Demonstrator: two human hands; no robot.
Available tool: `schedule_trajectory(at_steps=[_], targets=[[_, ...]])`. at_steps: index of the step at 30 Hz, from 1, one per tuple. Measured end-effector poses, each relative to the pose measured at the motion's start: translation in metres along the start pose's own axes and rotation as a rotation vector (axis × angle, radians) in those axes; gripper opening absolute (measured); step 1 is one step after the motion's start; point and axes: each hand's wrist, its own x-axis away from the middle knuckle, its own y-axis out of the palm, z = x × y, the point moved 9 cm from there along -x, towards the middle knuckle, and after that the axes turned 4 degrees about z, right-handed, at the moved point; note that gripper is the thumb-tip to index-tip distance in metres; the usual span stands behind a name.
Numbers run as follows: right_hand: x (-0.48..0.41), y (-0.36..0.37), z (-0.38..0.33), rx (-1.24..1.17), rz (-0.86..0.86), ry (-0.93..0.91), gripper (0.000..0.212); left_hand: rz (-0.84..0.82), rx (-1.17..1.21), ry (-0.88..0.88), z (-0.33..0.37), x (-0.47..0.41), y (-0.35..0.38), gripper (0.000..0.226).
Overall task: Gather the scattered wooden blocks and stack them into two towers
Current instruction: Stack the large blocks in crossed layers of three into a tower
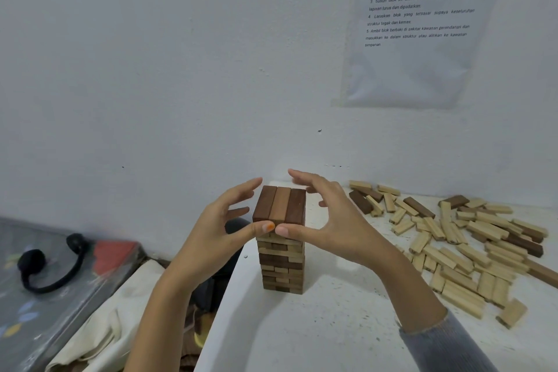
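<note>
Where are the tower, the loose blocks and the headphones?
tower point(282, 263), head view, on its near side face.
loose blocks point(456, 260), head view, on a pale block mid-pile.
headphones point(31, 261), head view, on the left ear pad.

Stacked tower of rectangular wooden blocks point(280, 263): smooth sanded timber, pale and dark pieces mixed. The three dark brown top blocks point(280, 205) show a faint satin sheen. Scattered pale rectangular wooden blocks point(471, 251): bare, matt. White table top point(332, 326): matt, finely speckled. Printed white paper sheet point(422, 9): held under a glossy, wrinkled clear plastic sleeve point(407, 81). Grey sleeve point(437, 341): ribbed knit cloth. Cream bag point(105, 326): matt woven cloth.
</note>
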Motion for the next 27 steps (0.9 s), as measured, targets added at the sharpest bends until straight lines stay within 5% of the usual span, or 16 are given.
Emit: schedule_trajectory(at_steps=[3,8,16,22,27], targets=[[0.011,-0.002,0.001,-0.178,0.030,0.037,0.069,0.045,0.056,-0.037,-0.002,0.005,-0.004,0.072],[0.026,0.001,0.018,-0.522,0.372,0.230,0.039,0.205,0.288,-0.197,-0.014,0.005,0.001,0.058],[0.027,0.044,0.011,-0.667,0.380,0.344,0.055,0.167,0.553,-0.364,-0.010,0.010,0.040,0.063],[0.021,0.058,0.010,-0.627,0.333,0.383,0.090,0.155,0.530,-0.351,-0.010,0.012,0.044,0.070],[0.018,0.060,0.010,-0.633,0.337,0.374,0.086,0.164,0.508,-0.364,-0.011,0.010,0.046,0.052]])
